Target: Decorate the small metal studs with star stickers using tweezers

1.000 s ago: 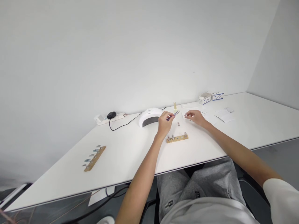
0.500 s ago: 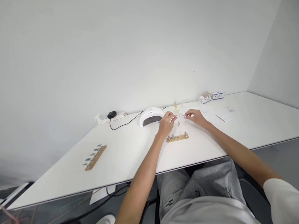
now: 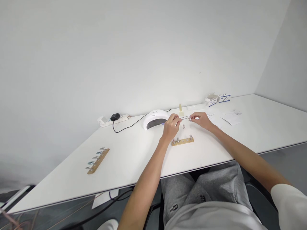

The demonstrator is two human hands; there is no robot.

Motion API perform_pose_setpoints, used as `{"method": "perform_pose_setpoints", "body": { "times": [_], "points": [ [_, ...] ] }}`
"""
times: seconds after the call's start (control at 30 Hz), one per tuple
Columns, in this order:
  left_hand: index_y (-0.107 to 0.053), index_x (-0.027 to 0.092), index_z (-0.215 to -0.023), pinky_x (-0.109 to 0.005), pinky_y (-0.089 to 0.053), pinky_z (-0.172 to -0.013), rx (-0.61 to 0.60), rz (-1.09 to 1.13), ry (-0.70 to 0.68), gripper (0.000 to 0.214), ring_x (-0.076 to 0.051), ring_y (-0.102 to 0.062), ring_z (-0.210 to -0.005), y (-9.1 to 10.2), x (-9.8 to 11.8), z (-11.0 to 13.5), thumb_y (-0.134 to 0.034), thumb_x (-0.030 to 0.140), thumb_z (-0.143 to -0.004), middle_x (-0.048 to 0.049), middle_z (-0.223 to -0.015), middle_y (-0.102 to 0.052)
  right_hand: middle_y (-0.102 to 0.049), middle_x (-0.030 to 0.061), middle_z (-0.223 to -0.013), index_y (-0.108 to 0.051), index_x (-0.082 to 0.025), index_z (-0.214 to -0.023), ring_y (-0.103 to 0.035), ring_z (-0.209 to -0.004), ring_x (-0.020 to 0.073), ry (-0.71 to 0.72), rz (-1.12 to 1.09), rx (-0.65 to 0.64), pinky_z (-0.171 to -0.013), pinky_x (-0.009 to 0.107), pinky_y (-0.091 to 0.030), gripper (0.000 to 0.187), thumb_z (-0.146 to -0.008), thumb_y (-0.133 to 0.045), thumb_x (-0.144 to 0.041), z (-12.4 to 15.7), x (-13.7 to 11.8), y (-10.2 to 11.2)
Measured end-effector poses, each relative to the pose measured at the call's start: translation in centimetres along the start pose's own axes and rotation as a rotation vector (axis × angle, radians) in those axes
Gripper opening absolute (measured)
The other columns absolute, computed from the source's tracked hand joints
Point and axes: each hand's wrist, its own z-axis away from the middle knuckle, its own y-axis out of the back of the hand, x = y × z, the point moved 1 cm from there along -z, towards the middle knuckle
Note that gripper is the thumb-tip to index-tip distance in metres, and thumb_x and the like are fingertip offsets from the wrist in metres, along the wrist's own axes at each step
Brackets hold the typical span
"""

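Note:
My left hand (image 3: 171, 127) is closed in a pinch around a slender rod-like tool (image 3: 184, 118). The tool's thin end points right, and a small blue end shows on the other side of the hand. Facing it, my right hand (image 3: 200, 120) pinches a small silvery piece (image 3: 190, 118), close to the rod's end; whether they touch I cannot tell. Below the gap between my hands stands a small silvery-pink stand (image 3: 184, 126). Nearer to me lies a wooden strip (image 3: 184, 141) carrying 3 similar small stands.
A white nail lamp (image 3: 155, 115) stands behind my left hand, beside a pale bottle (image 3: 181, 113). Another wooden strip (image 3: 98, 162) with several nail-tip stands lies left. Papers (image 3: 230, 118) and small boxes (image 3: 211, 100) are right; a power strip (image 3: 122, 119) is at the wall.
Both hands keep nearly the same place and grip. The view has shifted very slightly; nothing has been picked up or put down.

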Motion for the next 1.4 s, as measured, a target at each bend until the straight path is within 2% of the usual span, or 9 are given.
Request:
{"method": "perform_pose_setpoints", "body": {
  "times": [0.5, 1.4],
  "points": [
    [-0.057, 0.016, -0.077, -0.023, -0.039, -0.059, 0.080, -0.141, -0.161, 0.022, -0.010, -0.047, -0.064, -0.11, 0.17, -0.10, -0.041, 0.014, -0.091, -0.0053, -0.084, -0.054, -0.068, 0.0043, -0.075, -0.069, -0.018, -0.070, -0.059, -0.069, 0.0156, 0.020, -0.045, 0.043, -0.067, 0.029, -0.047, 0.007, -0.067, -0.068, -0.025, -0.08, -0.11, -0.11],
    [-0.057, 0.016, -0.077, -0.023, -0.037, -0.056, 0.076, -0.172, -0.192, 0.022, -0.010, -0.048, -0.065, -0.17, 0.14, -0.09, -0.040, 0.012, -0.091, -0.0048, -0.083, -0.053, -0.069, 0.0041, -0.075, -0.069, -0.018, -0.071, -0.059, -0.069, 0.0159, 0.059, -0.021, 0.028, -0.068, 0.030, -0.048, 0.008, -0.069, -0.068, -0.026, -0.01, -0.37, -0.05]
  ]
}}
